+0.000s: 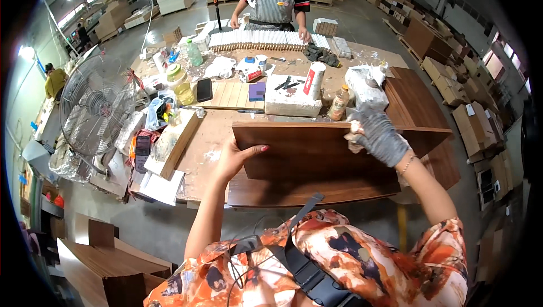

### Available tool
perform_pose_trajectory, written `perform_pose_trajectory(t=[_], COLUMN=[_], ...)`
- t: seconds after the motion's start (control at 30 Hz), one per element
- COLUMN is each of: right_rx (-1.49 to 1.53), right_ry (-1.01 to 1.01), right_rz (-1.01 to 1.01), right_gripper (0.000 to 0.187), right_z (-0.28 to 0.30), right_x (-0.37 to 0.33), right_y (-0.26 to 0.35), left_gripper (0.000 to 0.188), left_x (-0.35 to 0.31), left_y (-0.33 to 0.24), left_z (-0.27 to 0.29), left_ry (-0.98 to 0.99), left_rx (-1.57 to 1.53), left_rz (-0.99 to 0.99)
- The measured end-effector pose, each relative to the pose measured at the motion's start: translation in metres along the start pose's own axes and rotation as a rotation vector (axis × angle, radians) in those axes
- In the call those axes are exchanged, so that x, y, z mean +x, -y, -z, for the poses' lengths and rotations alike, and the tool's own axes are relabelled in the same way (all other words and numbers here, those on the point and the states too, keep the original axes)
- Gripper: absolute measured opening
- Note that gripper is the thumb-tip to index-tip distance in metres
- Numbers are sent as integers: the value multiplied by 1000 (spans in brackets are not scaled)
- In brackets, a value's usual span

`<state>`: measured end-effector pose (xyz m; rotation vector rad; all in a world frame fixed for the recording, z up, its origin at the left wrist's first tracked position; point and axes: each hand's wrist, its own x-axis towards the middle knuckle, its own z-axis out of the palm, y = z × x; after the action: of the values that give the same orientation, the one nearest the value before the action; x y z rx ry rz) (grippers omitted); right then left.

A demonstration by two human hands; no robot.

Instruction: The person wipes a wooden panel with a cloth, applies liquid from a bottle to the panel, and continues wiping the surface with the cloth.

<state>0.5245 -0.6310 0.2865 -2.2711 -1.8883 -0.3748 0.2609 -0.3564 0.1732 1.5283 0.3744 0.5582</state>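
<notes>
A dark brown wood-grain panel [305,151] stands on its long edge in front of me, tilted. My left hand [233,159] is bare and grips its left end, thumb on the near face and fingers behind, out of sight. My right hand [380,136] wears a grey knit glove and presses a crumpled, stained pale rag [355,137] against the panel's top edge near the right. Under the upright panel lies another brown panel [271,193], flat along the table's near edge.
More brown panels [416,95] lie to the right. Behind stand a white block [291,102], a roll [314,78] and an amber bottle [339,103]. A fan [96,106] and clutter fill the left. Across the table, a person [275,1] touches a row of white strips [257,38].
</notes>
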Motion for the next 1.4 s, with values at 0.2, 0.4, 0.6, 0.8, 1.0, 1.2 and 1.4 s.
perform_pose_trajectory(t=[0.2,0.4,0.6,0.8,1.0,1.2,1.4], right_rx=[-181,-110,161,-97,-181,64,-8], right_ry=[-122,-349,-115,-313,-540,-198,-582], right_rz=[198,163,28,56,23,7,-55], right_gripper=[37,43,36,41,29,28,16], right_z=[-27,-73,-60,-76,-77,-53,-50], right_x=[63,134,153,61,73,135,36], right_y=[84,187,198,107,116,199,90], left_gripper=[36,28,38,33,37,34,36], left_x=[3,13,7,0,12,-2,-7], left_y=[1,36,37,15,19,44,46], left_z=[3,11,20,4,-3,19,21], left_ry=[38,69,-94,86,119,-84,-13], left_rx=[-3,137,183,-51,-5,-35,-27], left_rz=[23,-161,-163,-32,11,-45,-55])
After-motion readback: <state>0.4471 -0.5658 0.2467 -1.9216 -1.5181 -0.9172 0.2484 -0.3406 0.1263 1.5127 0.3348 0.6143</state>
